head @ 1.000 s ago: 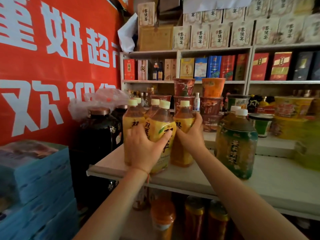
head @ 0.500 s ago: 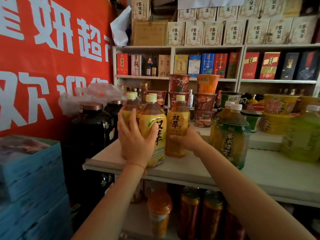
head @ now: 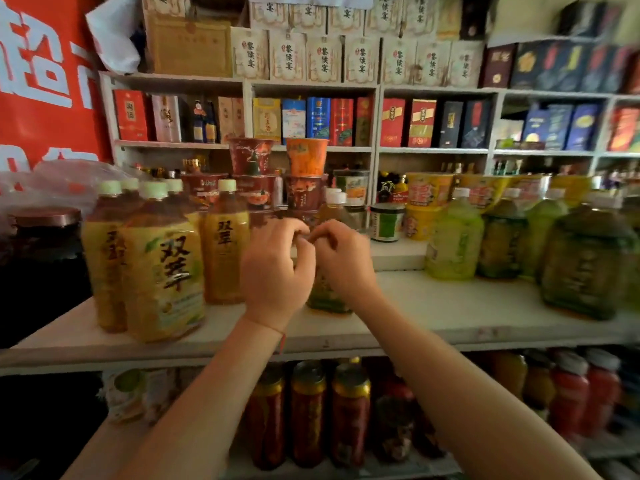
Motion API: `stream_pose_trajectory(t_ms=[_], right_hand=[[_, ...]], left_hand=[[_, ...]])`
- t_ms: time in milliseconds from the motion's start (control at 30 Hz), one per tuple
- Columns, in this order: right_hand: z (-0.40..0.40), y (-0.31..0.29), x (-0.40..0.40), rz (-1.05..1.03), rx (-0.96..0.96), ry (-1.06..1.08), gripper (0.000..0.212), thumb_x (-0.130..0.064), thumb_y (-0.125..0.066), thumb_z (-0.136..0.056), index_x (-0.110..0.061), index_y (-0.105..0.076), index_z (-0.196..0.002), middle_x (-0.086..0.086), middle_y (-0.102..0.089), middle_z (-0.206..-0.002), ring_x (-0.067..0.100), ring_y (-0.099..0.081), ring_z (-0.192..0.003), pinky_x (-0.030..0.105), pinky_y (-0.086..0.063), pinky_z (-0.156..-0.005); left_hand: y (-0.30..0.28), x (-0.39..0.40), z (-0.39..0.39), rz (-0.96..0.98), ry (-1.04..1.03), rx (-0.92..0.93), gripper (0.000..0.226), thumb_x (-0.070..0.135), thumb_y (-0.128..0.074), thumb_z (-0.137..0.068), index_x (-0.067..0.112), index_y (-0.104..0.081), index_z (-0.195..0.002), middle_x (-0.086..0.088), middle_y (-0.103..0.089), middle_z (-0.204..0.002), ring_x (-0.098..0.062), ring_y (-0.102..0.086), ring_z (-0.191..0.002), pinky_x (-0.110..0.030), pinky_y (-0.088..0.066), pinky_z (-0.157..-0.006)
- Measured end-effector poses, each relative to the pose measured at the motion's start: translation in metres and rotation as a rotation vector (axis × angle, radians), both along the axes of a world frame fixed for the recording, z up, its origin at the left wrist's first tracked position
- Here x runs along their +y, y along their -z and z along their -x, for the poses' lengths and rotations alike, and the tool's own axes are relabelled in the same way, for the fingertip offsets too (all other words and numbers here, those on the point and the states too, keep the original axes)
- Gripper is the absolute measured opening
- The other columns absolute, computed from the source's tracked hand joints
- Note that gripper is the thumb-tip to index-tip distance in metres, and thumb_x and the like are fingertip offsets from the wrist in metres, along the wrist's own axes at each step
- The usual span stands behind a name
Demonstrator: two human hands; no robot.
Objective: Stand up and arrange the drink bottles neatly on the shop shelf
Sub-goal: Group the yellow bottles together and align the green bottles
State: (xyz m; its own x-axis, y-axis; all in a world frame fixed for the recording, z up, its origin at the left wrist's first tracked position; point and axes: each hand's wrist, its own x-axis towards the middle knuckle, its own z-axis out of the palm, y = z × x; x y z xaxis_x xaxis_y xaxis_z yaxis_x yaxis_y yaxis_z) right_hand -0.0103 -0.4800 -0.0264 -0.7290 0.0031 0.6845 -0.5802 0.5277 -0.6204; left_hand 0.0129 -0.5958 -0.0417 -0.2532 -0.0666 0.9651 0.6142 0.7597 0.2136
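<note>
Bare fingers of the left hand curl loosely at frame centre, and those of the right hand curl to meet them, tips touching or nearly so. Both hands sit in front of a green bottle whose white cap shows just above them; whether either hand grips it cannot be told, since the hands hide most of it and the frame is blurred. A thin red cord rings the left wrist. Left of the hands, yellow tea bottles stand upright in a tight cluster on the pale shelf, the front one nearest the shelf edge. At right, more green bottles stand upright in a row, with a large dark one at the far right. Stacked noodle cups rise behind the hands. Cans fill the lower shelf, and a red banner covers the upper left.
</note>
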Motion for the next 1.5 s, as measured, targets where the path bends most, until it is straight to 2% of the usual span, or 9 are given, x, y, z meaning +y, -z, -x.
stream_pose_trajectory(t_ms=[167,433,667,767,933,1100,1200,1367,1500], right_hand=[[-0.008,0.002,0.119,-0.068,0.194,0.241,0.012,-0.008,-0.055,-0.090,-0.010,-0.067,-0.087,0.002,-0.066,-0.079,0.017,-0.058,-0.068,0.034,-0.047,-0.057],[0.003,0.005,0.332,-0.012,0.240,0.838,0.065,-0.020,-0.053,-0.084,-0.004,-0.035,-0.145,0.024,-0.036,-0.146,0.041,-0.030,-0.139,0.055,-0.023,-0.117],[0.005,0.021,0.420,0.091,-0.034,0.531,0.082,-0.066,-0.062,-0.085,-0.014,-0.039,-0.145,0.005,-0.050,-0.135,0.023,-0.045,-0.127,0.037,-0.043,-0.103],[0.007,0.025,0.423,0.199,-0.088,0.430,0.079,-0.068,-0.060,-0.085,-0.014,-0.041,-0.139,0.003,-0.049,-0.127,0.021,-0.047,-0.122,0.039,-0.044,-0.102],[0.009,0.022,0.425,0.260,-0.177,0.234,0.067,-0.069,-0.048,-0.090,-0.015,-0.053,-0.130,0.001,-0.053,-0.121,0.017,-0.054,-0.112,0.038,-0.049,-0.097],[0.012,0.026,0.433,0.129,-0.031,0.239,0.039,-0.044,-0.046,-0.102,-0.015,-0.063,-0.082,0.000,-0.061,-0.082,0.017,-0.057,-0.082,0.034,-0.044,-0.066],[0.017,0.025,0.448,0.051,0.196,0.537,0.031,-0.019,-0.060,-0.093,-0.007,-0.058,-0.122,0.011,-0.056,-0.116,0.027,-0.048,-0.109,0.033,-0.043,-0.086],[0.035,0.019,0.452,-0.006,-0.109,0.539,0.080,-0.031,-0.065,-0.092,-0.007,-0.017,-0.152,0.021,-0.031,-0.146,0.036,-0.037,-0.132,0.042,-0.040,-0.107],[0.049,0.021,0.459,0.028,-0.282,0.550,0.101,-0.048,-0.069,-0.088,-0.011,-0.002,-0.154,0.023,-0.034,-0.143,0.039,-0.045,-0.127,0.044,-0.047,-0.098]], left_hand=[[0.009,0.109,0.018,0.000,0.138,-0.132,0.019,0.020,-0.050,-0.093,0.013,-0.068,-0.092,0.001,-0.068,-0.080,-0.015,-0.060,-0.067,-0.026,-0.045,-0.054],[0.017,0.296,0.043,0.020,0.330,-0.535,0.020,0.019,-0.063,-0.092,0.022,-0.062,-0.112,0.007,-0.058,-0.099,-0.012,-0.057,-0.090,-0.025,-0.045,-0.073],[0.030,0.409,0.040,-0.039,0.714,-0.729,0.085,0.041,-0.085,-0.071,0.038,-0.035,-0.139,0.018,-0.052,-0.131,0.003,-0.053,-0.119,-0.026,-0.047,-0.098],[0.033,0.420,0.044,-0.069,0.632,-0.705,0.115,0.042,-0.088,-0.065,0.044,-0.013,-0.152,0.009,-0.033,-0.157,-0.011,-0.037,-0.143,-0.043,-0.041,-0.113],[0.029,0.420,0.045,-0.084,0.547,-0.645,0.115,0.031,-0.089,-0.070,0.040,-0.011,-0.155,0.006,-0.030,-0.154,-0.012,-0.034,-0.140,-0.039,-0.038,-0.113],[0.025,0.423,0.048,-0.277,0.445,-0.542,0.103,0.045,-0.087,-0.067,0.033,-0.027,-0.150,0.005,-0.043,-0.144,-0.016,-0.043,-0.135,-0.046,-0.045,-0.110],[0.024,0.424,0.052,-0.266,0.406,-0.537,0.102,0.042,-0.090,-0.068,0.031,-0.028,-0.149,0.005,-0.042,-0.144,-0.015,-0.043,-0.134,-0.041,-0.044,-0.111],[0.023,0.428,0.060,-0.243,0.362,-0.557,0.103,0.036,-0.089,-0.071,0.030,-0.024,-0.151,0.003,-0.037,-0.147,-0.015,-0.038,-0.135,-0.027,-0.038,-0.104],[0.023,0.421,0.064,-0.225,0.356,-0.562,0.104,0.037,-0.090,-0.070,0.030,-0.024,-0.150,0.004,-0.040,-0.145,-0.014,-0.041,-0.134,-0.027,-0.041,-0.105]])
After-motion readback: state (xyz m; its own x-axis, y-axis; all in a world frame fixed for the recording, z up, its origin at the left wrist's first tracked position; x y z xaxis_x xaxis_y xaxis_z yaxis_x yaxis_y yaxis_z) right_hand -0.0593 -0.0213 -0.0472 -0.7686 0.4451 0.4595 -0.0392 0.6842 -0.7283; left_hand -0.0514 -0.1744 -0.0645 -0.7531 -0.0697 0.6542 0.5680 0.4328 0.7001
